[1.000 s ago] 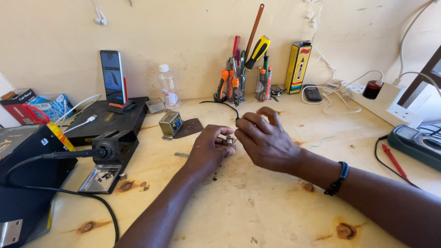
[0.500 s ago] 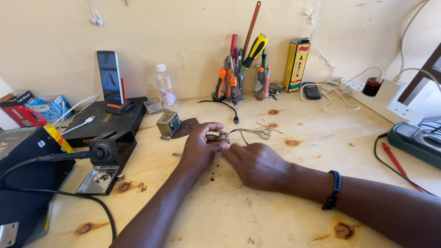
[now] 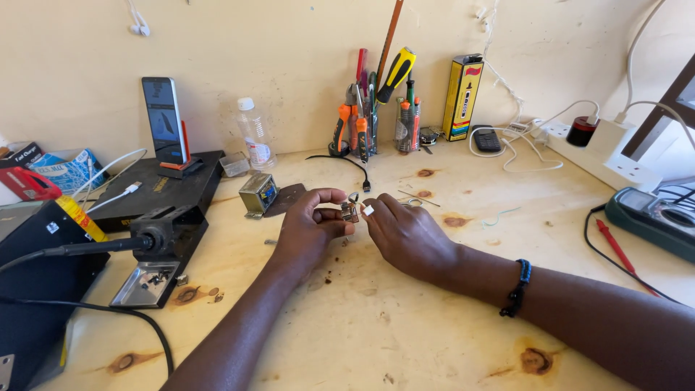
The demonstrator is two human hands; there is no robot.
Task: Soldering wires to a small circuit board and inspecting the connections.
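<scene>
Over the middle of the wooden workbench (image 3: 376, 326), my left hand (image 3: 308, 228) pinches a small metal component (image 3: 350, 211) between thumb and fingers. My right hand (image 3: 409, 235) meets it from the right, its fingertips on a tiny white piece (image 3: 368, 210) beside the component. The two hands nearly touch. A bead bracelet (image 3: 519, 288) sits on my right wrist.
A soldering iron on its black stand (image 3: 156, 250) lies at the left, by a small metal box (image 3: 258, 194). A phone (image 3: 163, 122) stands on a black case. Screwdrivers and pliers (image 3: 373, 116) stand at the back wall. A multimeter (image 3: 651, 217) with a red probe (image 3: 615, 246) lies right.
My right hand dropped from over the left hand, swung low to the right, and has now come back up to the component's right side. The left hand stayed nearly still.
</scene>
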